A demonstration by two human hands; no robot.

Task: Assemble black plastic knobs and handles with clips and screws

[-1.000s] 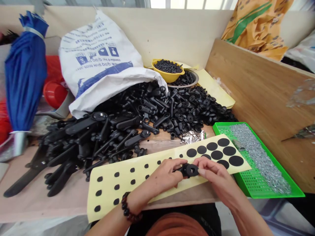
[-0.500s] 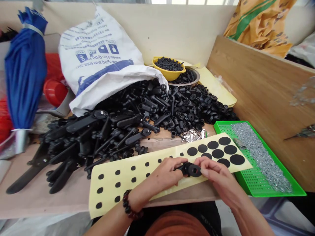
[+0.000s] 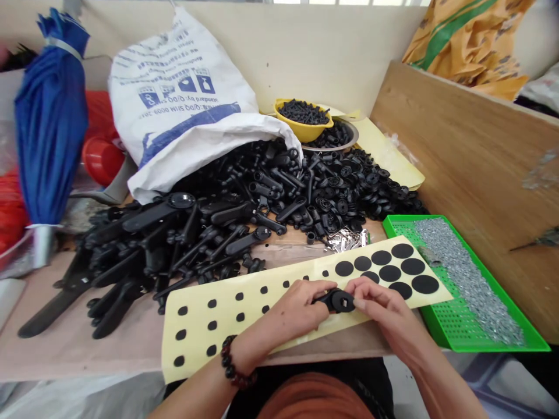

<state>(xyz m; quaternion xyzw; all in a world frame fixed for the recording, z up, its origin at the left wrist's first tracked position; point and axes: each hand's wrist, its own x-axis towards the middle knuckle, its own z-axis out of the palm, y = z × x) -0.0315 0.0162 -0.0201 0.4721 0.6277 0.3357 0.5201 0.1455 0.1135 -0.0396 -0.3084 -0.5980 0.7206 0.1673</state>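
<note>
My left hand (image 3: 301,305) is closed around a black plastic part (image 3: 337,298) with a round head and a short arm. Something small and metallic shows in the square opening of that head. At its right rim, the bent thumb and fingers of my right hand (image 3: 378,299) grip the edge; whether they pinch anything smaller is hidden. Both hands are just over a yellow sheet of black stickers (image 3: 279,326), with small dots on the left and larger circles on the right.
Behind the sheet lies a heap of black plastic parts (image 3: 244,203), spilling from a white sack (image 3: 187,99). A green tray (image 3: 445,326) of small metal pieces stands right, beside a wooden board (image 3: 471,157). Metal clips (image 3: 347,240) and a yellow bowl (image 3: 308,132) are farther back.
The head's square opening looked brownish before; now a shiny bit shows there. Both hands keep nearly the same grip. The whole view has shifted slightly.
</note>
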